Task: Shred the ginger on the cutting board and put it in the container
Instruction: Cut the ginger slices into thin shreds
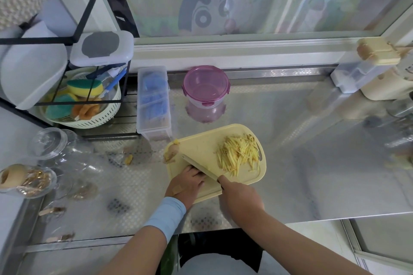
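Observation:
A pale yellow cutting board (201,147) lies on the steel counter. A heap of shredded ginger (239,155) covers its right half, and ginger scraps (171,152) sit at its left edge. My right hand (240,196) grips the handle of a knife (199,166) whose blade runs across the board toward the left. Just left of the blade, my left hand (187,182) rests on the board with fingers curled; what lies under the fingers is hidden. A round container with a pink lid (206,87) stands behind the board.
A clear box of blue items (153,100) stands left of the container. A rack with a sponge basket (85,100) fills the back left. Glass jars (48,143) stand at the left, a ginger bit (128,159) lies on the counter, and appliances (384,87) sit at the right.

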Demonstrator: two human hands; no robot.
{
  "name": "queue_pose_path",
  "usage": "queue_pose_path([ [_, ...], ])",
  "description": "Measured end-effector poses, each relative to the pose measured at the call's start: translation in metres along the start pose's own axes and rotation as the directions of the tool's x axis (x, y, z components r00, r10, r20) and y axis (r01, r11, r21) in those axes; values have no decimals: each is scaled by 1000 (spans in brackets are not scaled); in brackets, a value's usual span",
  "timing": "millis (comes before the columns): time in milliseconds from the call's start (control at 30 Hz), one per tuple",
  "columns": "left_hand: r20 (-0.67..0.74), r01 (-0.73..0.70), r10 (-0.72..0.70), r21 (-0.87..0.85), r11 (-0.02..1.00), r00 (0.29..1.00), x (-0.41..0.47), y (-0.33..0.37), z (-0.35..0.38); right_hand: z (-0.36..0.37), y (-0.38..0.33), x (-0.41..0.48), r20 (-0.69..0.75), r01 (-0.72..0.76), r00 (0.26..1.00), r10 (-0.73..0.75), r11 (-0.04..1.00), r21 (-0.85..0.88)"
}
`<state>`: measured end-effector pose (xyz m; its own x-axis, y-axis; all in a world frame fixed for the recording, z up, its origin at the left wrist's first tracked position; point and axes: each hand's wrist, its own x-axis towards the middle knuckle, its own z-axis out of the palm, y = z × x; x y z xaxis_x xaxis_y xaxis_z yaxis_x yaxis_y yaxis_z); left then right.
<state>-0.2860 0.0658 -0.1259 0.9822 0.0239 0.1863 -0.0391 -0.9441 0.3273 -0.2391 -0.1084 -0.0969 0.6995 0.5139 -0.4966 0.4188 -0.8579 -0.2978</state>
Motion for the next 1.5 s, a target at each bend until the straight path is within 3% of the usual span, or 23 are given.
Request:
queue_pose_path([
  [433,20,78,-76,-127,989,997,-9,-2,3,-4,-11,14,35,10,999,-9,1000,-20],
  [667,-8,52,-52,-32,998,999,-6,-1,4,-8,-5,-6,33,-18,999,18,1000,24],
  [1033,16,143,-142,-163,976,990,-15,-9,13,-7,-16,13,45,10,999,-10,1000,0],
  [1267,-7,92,-93,-95,991,996,-11,-6,8,-10,-2,-6,21,3,1000,-4,999,42],
  [1500,8,140,-140,-175,975,990,-14,-10,13,-6,-12,11,39,10,999,-8,1000,-29],
])
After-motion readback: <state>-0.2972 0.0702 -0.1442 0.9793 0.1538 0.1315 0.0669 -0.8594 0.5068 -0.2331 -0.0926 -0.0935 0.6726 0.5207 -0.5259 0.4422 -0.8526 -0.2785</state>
